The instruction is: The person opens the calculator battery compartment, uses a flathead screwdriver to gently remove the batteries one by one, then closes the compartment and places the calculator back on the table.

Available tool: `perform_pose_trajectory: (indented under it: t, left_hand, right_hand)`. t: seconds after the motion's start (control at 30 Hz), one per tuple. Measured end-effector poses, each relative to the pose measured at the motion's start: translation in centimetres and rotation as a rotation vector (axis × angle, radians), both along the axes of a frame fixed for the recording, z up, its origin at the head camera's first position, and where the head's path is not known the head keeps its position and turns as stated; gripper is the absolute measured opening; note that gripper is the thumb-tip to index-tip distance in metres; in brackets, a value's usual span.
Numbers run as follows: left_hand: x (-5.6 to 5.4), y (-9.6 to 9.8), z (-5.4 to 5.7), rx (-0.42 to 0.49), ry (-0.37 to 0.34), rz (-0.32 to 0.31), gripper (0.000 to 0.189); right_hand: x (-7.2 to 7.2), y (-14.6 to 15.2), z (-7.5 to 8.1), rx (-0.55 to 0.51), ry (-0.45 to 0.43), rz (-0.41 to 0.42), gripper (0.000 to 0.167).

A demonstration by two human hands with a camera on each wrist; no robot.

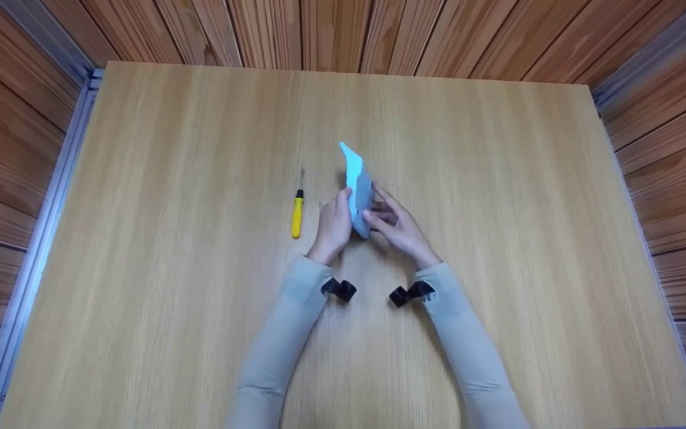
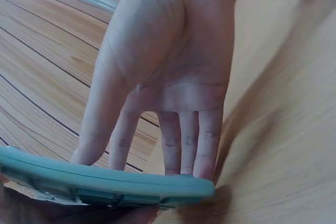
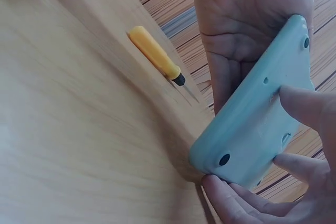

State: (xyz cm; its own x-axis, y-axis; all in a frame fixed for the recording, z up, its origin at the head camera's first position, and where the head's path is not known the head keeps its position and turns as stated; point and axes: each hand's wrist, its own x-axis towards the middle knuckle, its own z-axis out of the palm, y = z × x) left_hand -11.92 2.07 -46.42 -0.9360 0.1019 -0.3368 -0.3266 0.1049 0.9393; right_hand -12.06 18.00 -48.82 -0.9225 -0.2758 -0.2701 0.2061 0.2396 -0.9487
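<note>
rounded teal device (image 3: 251,124) tilts over grained tabletop (image 1: 170,250).

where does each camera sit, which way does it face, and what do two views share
Head: worn on the head, facing forward and down at the table; left hand, right hand and both sleeves show.
Left wrist: worn there, facing the light-blue device nearly edge-on; right hand beyond it, part of the left hand at the bottom.
Right wrist: worn there, facing the device's back; right hand at lower right, left hand behind the device.
Shared: head and right wrist views both show the yellow screwdriver.
</note>
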Motion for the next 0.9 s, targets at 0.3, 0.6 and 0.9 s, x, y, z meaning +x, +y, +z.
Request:
perform_pose_trajectory:
  t: [0.3,0.6,0.9]
  left_hand:
    - [0.1,0.0,-0.3,0.058,0.004,0.042,0.062]
    - [0.3,-0.3,-0.7,0.116,0.039,0.041,0.057]
    - [0.3,-0.8,-0.5,0.070,0.155,-0.009,0.048]
  right_hand:
    - [0.0,0.2,0.2,0.059,0.017,-0.008,0.071]
    - [0.0,0.8,0.5,0.138,0.015,-0.033,0.074]
    - [-0.1,1.3,0.5,0.175,0.028,-0.051,0.076]
